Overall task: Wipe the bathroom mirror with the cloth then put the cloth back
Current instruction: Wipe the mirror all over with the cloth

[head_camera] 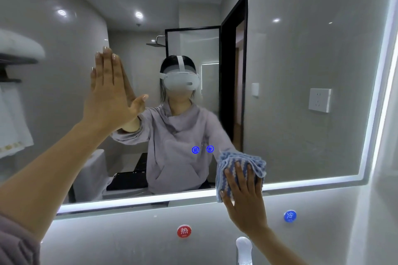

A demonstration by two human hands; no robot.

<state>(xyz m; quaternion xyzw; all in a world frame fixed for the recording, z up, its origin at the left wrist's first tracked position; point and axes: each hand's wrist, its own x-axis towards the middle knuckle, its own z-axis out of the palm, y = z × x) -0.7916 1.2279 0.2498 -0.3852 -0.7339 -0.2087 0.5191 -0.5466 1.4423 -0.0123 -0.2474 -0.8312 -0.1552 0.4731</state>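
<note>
The large lit bathroom mirror (290,60) fills most of the view. My left hand (109,92) rests flat on the glass at the left, fingers straight and together, holding nothing. My right hand (243,196) presses a folded blue and white striped cloth (241,163) against the mirror's lower edge, right of centre. The cloth overlaps the glowing bottom border. My fingers spread over the cloth's lower half. My reflection in a grey hoodie shows in the glass.
Below the mirror are a red hot-water sticker (184,231), a blue cold-water sticker (290,216) and the top of a chrome tap (244,247). Two blue touch buttons (202,149) glow on the glass. A shelf with towels (15,114) juts out at the left.
</note>
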